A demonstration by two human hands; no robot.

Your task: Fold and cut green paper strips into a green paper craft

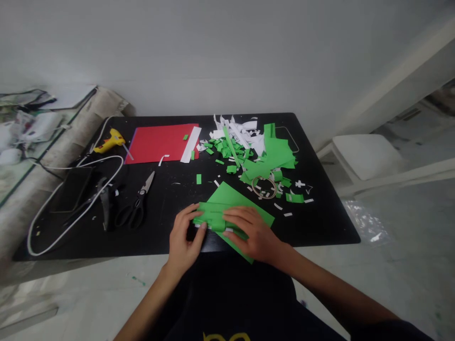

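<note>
Near the front edge of the black table, my left hand (pixel 186 234) pinches the left end of a folded green paper piece (pixel 213 215), thumb in front and fingers behind. My right hand (pixel 250 232) lies over the right part of the same piece, its fingers curled onto it. White bits show along the lower edge of the folded piece. Beneath it a flat green paper sheet (pixel 231 193) lies at an angle, one corner sticking out past the table edge. Part of the folded piece is hidden under my right fingers.
Black-handled scissors (pixel 137 208) and a yellow glue gun (pixel 112 140) with a white cord lie left. Behind are a red sheet (pixel 159 142) and a white strip (pixel 191 144). Green and white paper scraps (pixel 231 147) and a round hoop (pixel 263 188) sit right, near a white stool (pixel 368 154).
</note>
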